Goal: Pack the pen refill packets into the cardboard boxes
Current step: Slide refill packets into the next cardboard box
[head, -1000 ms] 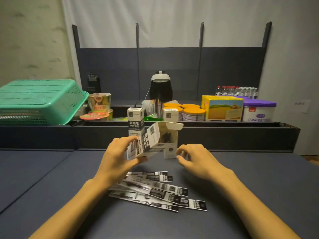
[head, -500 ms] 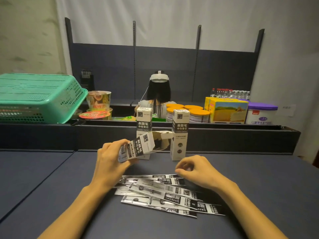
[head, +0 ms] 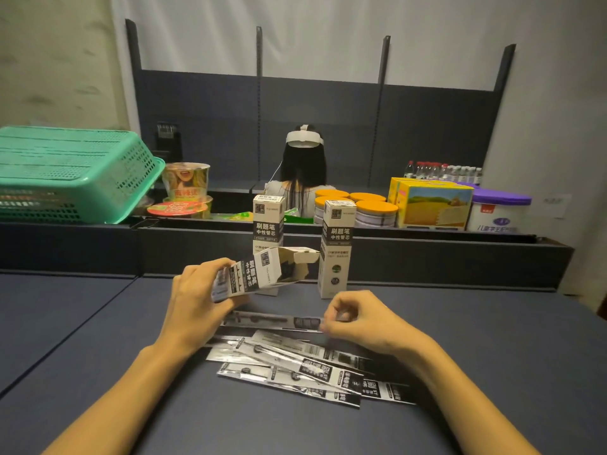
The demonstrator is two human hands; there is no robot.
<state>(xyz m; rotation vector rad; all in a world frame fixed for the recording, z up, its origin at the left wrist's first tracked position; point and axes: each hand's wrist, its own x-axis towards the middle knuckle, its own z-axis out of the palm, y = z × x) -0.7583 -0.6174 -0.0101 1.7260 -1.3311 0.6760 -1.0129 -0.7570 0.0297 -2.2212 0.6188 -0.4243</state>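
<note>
Holding: open box (head: 262, 272) in my left hand (head: 193, 307), mouth facing right. Right hand (head: 358, 318) fingers (head: 328, 323) pinch the top packet (head: 272, 321); its long axis runs left-right, aligned below the mouth.

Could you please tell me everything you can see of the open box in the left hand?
The open box is a slim white cardboard carton with black printed panels. It is tipped nearly on its side above the table, its mouth to the right with flaps folded out. The left hand grips its closed end. Two like boxes stand upright behind it.
</note>
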